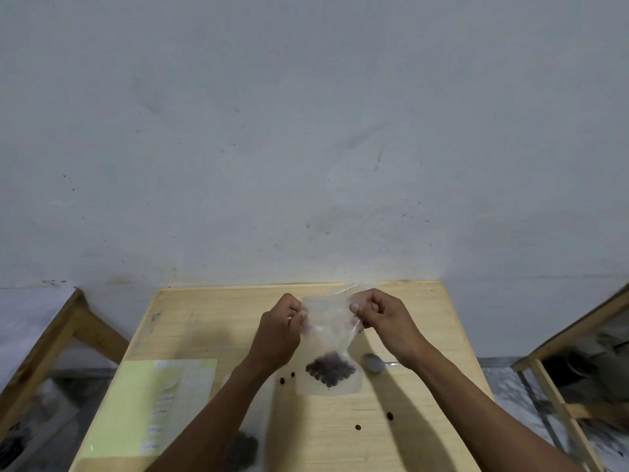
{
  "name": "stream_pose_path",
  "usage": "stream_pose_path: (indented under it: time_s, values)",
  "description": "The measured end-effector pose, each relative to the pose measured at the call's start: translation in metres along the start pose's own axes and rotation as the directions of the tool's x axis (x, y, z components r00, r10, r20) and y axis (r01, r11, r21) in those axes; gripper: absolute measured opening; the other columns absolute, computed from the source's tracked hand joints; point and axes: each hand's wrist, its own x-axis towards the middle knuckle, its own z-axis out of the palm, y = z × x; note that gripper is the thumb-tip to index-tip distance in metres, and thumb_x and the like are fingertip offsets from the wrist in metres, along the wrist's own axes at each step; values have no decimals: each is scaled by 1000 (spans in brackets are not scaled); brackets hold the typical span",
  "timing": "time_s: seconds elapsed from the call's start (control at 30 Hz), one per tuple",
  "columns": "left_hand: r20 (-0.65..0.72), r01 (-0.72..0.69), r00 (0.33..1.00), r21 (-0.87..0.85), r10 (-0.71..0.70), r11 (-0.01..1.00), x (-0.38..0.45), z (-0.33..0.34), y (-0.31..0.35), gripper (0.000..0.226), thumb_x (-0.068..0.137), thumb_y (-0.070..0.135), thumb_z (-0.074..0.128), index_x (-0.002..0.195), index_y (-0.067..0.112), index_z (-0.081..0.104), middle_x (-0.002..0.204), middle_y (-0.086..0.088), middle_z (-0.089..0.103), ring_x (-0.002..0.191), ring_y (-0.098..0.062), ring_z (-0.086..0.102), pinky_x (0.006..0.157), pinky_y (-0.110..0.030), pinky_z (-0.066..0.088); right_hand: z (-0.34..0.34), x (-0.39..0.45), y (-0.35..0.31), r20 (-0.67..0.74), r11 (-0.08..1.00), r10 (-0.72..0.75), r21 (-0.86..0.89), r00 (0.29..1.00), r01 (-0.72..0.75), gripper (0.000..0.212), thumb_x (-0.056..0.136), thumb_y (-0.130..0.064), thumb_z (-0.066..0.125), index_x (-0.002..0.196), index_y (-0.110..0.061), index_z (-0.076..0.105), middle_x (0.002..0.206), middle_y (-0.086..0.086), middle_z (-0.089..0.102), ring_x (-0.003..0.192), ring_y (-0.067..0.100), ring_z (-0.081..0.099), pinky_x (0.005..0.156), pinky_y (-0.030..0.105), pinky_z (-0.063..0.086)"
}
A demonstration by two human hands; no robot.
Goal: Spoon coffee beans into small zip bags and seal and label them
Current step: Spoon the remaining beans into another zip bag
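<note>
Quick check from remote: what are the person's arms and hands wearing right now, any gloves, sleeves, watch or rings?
Nothing that this view shows. The left hand and right hand are bare, with no gloves. Both forearms are uncovered as far as the bottom edge of the picture, so no sleeves appear. No watch, bracelet or ring can be made out on either wrist or finger, though the picture is somewhat soft.

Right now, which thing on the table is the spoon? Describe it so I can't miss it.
On the wooden table, look just right of the clear zip bag of beans held up by both hands. The spoon lies flat under the right wrist; it is the only grey metal thing there.
</note>
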Motion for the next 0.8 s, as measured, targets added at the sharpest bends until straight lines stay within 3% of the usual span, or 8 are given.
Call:
stream_pose_path:
  time_s: [0.1,0.33,0.43,0.53,0.6,0.7,0.77,0.8]
  values:
    - [-59,87,994,-108,-94,990,3,-5,1,16,94,9,51,80,16,54,69,0,68,63,-9,65,60,-23,48,1,-4,3,47,993,100,55,994,-103,21,87,-14,72,107,-14,65,73,4,65,71,12,64,72,28,47]
    - [-7,103,994,-222,-107,970,-4,-11,5,13,97,12,50,85,7,55,77,-5,72,65,-16,72,67,-34,56,14,-12,17,14,988,153,-37,988,-152,17,92,-16,65,81,-6,72,76,-1,68,71,9,61,70,22,48]
    - [22,89,996,-205,-86,975,-4,-14,2,14,98,11,49,87,5,53,77,-7,71,64,-16,72,68,-37,55,11,-11,13,61,956,60,-289,996,-40,20,98,-12,54,81,-12,66,78,-4,66,72,7,60,72,20,45]
    - [30,73,997,-176,-69,982,-6,-12,-2,14,97,9,47,84,7,53,70,-8,71,63,-17,71,68,-36,54,1,-4,5,118,715,-30,-691,993,104,27,99,-15,44,76,-29,49,82,-8,62,73,12,52,67,32,40]
    - [32,80,997,-173,-76,982,-9,-8,-3,14,96,7,47,84,7,53,69,-6,71,62,-14,71,66,-27,51,-1,-1,0,96,621,-62,-776,993,114,25,98,-15,42,78,-29,46,86,-8,63,74,16,50,66,35,42]
    - [0,83,996,-175,-84,981,-10,-7,-2,15,96,7,46,83,10,53,68,-6,71,62,-12,69,58,-13,45,-2,1,-1,101,818,-48,-568,994,97,21,99,-20,51,79,-26,54,84,-8,61,76,13,53,70,28,44]
    - [12,44,999,-144,-43,989,-9,-10,-4,16,97,8,46,83,12,52,67,-6,71,62,-11,69,57,-14,45,-2,-1,-3,128,947,2,-320,992,39,4,95,-25,61,98,-22,63,90,-7,61,80,8,58,77,22,48]
    - [40,15,999,-111,-10,994,-8,-12,-5,16,97,9,46,83,14,52,68,-6,71,62,-9,68,57,-15,45,-3,0,-3,127,976,28,-219,991,1,18,92,-26,65,110,-24,63,95,-5,61,84,8,60,81,25,50]
